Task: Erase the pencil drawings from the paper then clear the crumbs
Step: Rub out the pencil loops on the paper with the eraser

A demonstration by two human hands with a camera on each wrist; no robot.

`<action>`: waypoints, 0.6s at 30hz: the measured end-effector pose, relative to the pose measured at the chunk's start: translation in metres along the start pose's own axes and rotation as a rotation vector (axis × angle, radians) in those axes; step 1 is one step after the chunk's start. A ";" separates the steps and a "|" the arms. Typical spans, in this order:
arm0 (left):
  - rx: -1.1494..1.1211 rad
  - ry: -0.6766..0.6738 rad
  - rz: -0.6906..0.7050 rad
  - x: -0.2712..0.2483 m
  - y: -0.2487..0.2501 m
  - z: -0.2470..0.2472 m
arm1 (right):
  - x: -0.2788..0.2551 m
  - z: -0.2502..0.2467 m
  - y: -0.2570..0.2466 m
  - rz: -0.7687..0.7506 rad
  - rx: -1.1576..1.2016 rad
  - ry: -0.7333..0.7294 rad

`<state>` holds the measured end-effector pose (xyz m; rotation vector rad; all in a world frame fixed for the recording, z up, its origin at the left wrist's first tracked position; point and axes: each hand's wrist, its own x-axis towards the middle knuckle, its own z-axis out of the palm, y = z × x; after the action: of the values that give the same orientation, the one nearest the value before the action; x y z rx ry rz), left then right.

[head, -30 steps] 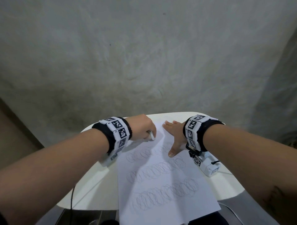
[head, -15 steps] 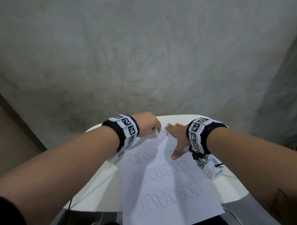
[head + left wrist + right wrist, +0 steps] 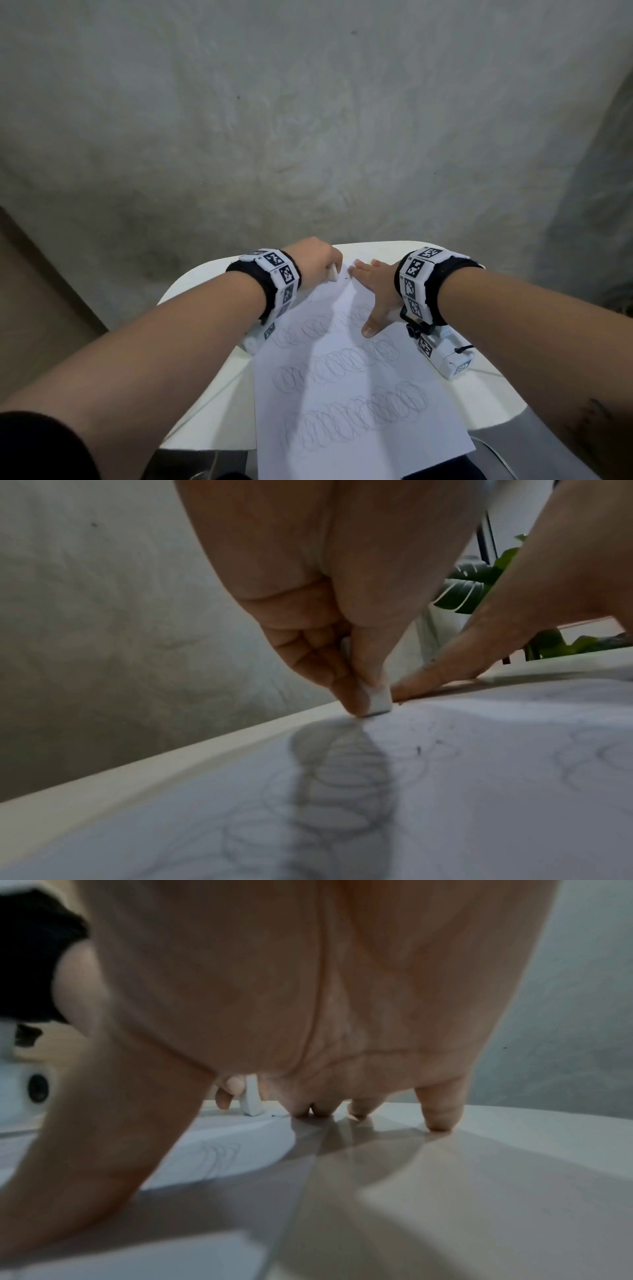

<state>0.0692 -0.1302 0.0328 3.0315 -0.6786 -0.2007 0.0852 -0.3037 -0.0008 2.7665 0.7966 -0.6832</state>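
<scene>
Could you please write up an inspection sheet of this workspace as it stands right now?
Surface: rounded white table, with the sheet overhanging its near edge.
Job's things: white sheet of paper bearing rows of looped pencil scribbles; small white block eraser with its tip on the far end of the sheet; a few dark eraser crumbs nearby.
Clutter: nothing seen.
Hands: left hand pinches the eraser; right hand is spread flat, fingertips pressing the paper and table.
Cables: thin cable past the near right of the table.
Surroundings: grey mottled wall; green leafy plant to the right.
</scene>
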 end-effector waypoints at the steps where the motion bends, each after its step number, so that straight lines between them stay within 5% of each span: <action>1: -0.007 -0.037 -0.005 -0.002 -0.003 0.000 | 0.001 0.001 0.001 0.004 0.007 -0.006; 5: 0.023 -0.253 -0.018 -0.011 -0.013 -0.012 | 0.002 0.003 0.004 0.012 0.022 -0.024; 11: -0.010 0.010 -0.019 -0.003 -0.003 0.002 | 0.002 0.003 0.002 0.007 0.021 -0.006; 16: 0.090 -0.278 -0.019 -0.008 -0.006 -0.015 | 0.000 0.002 0.003 -0.007 0.029 -0.039; 18: 0.095 -0.241 0.001 -0.006 -0.001 -0.018 | 0.000 0.001 0.003 -0.012 0.025 -0.037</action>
<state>0.0671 -0.1268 0.0513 3.1280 -0.7220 -0.5561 0.0864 -0.3069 -0.0019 2.7653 0.8034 -0.7488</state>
